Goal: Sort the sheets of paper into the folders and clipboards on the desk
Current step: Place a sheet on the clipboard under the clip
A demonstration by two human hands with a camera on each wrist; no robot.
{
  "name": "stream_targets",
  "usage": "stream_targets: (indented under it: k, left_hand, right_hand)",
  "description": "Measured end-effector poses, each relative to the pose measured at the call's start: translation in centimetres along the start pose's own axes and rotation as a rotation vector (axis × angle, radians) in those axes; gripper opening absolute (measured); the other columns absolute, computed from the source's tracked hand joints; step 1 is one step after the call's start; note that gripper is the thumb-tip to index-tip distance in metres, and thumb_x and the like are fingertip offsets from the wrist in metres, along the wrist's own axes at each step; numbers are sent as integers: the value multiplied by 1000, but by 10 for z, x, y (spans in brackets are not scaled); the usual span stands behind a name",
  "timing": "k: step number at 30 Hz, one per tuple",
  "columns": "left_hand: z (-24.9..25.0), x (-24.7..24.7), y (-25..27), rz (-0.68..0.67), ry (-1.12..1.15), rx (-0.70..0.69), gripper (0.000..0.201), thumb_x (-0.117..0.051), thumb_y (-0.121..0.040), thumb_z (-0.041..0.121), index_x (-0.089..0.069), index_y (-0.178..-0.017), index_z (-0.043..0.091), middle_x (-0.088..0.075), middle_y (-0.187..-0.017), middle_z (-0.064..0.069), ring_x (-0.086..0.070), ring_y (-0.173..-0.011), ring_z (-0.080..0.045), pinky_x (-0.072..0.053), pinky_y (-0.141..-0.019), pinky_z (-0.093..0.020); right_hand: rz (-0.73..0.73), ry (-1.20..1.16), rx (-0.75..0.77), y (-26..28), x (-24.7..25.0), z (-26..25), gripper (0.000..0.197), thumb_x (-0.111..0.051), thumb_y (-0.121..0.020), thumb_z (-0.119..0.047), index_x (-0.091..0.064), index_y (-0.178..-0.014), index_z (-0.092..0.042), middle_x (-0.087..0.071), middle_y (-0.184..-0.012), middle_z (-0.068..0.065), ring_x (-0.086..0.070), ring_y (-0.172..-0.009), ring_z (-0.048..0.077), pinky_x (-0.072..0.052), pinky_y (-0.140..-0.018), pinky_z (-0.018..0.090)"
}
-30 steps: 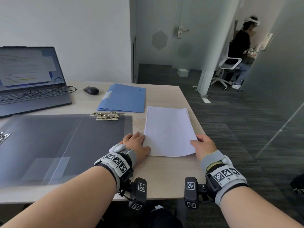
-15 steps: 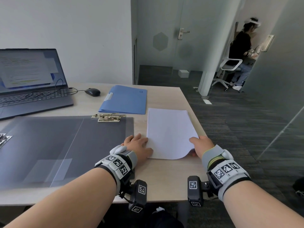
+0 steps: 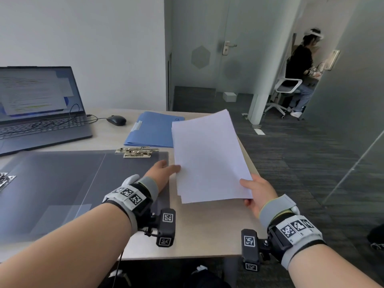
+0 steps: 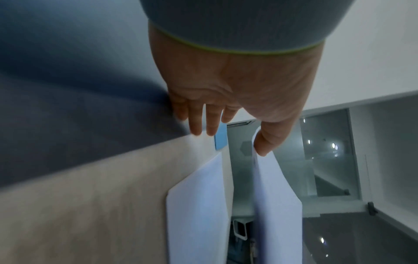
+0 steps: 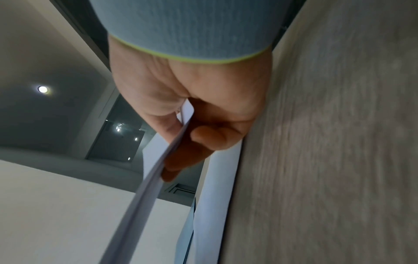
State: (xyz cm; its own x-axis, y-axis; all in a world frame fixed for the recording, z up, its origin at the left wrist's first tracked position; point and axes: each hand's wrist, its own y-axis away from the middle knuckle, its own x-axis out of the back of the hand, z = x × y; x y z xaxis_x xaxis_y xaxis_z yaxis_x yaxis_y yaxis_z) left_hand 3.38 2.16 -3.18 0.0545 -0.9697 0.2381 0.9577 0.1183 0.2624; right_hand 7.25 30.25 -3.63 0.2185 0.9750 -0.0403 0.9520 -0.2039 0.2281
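The right hand (image 3: 256, 193) pinches the near right corner of a stack of white paper (image 3: 207, 156), thumb on top and fingers curled underneath, as the right wrist view (image 5: 181, 114) shows plainly. The stack is lifted at a tilt above the right part of the desk (image 3: 207, 231). In the left wrist view a second lot of white sheets (image 4: 199, 205) lies flat on the desk under the raised ones (image 4: 276, 196).

The left hand (image 3: 161, 169) is at the stack's left edge with its fingers straight. The thumb (image 4: 269, 141) touches the edge of the raised sheets; that view is blurred, so I cannot say for sure whether it pinches them, and its grip looks loose and open.

A blue folder (image 3: 153, 132) lies closed on the desk behind the paper. A dark clipboard (image 3: 62, 183) lies flat to the left, its metal clip (image 3: 137, 152) at the far edge. Further left are an open laptop (image 3: 39, 111) and a black mouse (image 3: 116, 120). Beyond the desk, a person (image 3: 301, 65) sits on a white chair (image 3: 284, 94).
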Motion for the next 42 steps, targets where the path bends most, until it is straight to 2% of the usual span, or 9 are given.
stream_targets:
  k: [4, 7, 10, 13, 19, 26, 31, 35, 42]
  left_hand:
    - [17, 14, 6, -90, 384, 30, 36, -58, -92, 7, -56, -126, 19, -68, -110, -10, -68, -80, -27, -59, -73, -40]
    - [22, 30, 10, -43, 374, -88, 33, -54, -92, -2, -63, -118, 17, -72, -104, -11, -69, -88, -32, -55, -87, -56]
    - [27, 47, 19, -2, 267, -221, 30, -64, -80, 13, -67, -106, 28, -75, -107, -10, -71, -93, -33, -53, -91, -59]
    - [37, 60, 30, -20, 289, -349, 28, -65, -74, 22, -72, -96, 38, -75, -105, -6, -71, -98, -34, -53, -93, -56]
    - [57, 91, 49, -26, 419, -530, 28, -62, -78, 10, -73, -98, 26, -76, -99, -1, -70, -88, -22, -56, -89, -42]
    - [28, 123, 49, 40, 453, -518, 32, -52, -93, -8, -67, -107, 17, -77, -92, 2, -72, -81, -16, -59, -74, -29]
    - [3, 122, 50, 50, 496, -413, 23, -66, -71, 11, -72, -93, 13, -76, -84, -4, -72, -73, -20, -57, -68, -32]
    - [-3, 118, 50, 23, 508, -393, 25, -71, -71, 17, -75, -96, 16, -77, -92, -7, -73, -80, -24, -57, -74, -36]
    - [0, 121, 46, 43, 424, -400, 35, -80, -70, 31, -75, -101, 16, -78, -97, -6, -74, -89, -23, -56, -81, -36]
  right_hand:
    - [-160, -35, 46, 9, -13, 3, 28, -52, -95, -2, -68, -106, -22, -74, -92, 0, -65, -72, 17, -41, -56, 26]
    - [-264, 78, 106, 14, -31, 5, 33, -54, -93, 3, -63, -117, -18, -75, -105, 1, -71, -89, 17, -55, -73, 30]
    - [-312, 109, 152, 17, -49, 0, 44, -64, -75, 1, -62, -115, -19, -73, -108, 4, -69, -100, 24, -55, -85, 36]
    - [-339, 75, 176, 18, -66, -12, 42, -59, -66, -8, -65, -105, -22, -74, -101, 1, -70, -93, 20, -56, -77, 33]
    - [-279, 67, 279, 17, -111, -34, 33, -63, -71, -9, -74, -101, -19, -77, -99, 4, -69, -98, 28, -54, -92, 44]
    - [-340, 157, 333, 28, -141, -25, 37, -57, -84, 9, -71, -98, -22, -76, -100, 4, -70, -96, 22, -54, -88, 36]
    - [-335, 129, 292, 33, -146, -14, 23, -67, -72, -8, -74, -89, -21, -76, -91, 1, -70, -89, 20, -54, -85, 36]
    - [-321, 91, 266, 31, -148, -11, 16, -70, -85, -4, -75, -88, -19, -77, -92, 2, -71, -91, 21, -54, -93, 41]
    - [-302, 58, 268, 30, -147, -12, 7, -75, -82, -13, -76, -85, -19, -78, -89, -1, -72, -91, 19, -52, -97, 42]
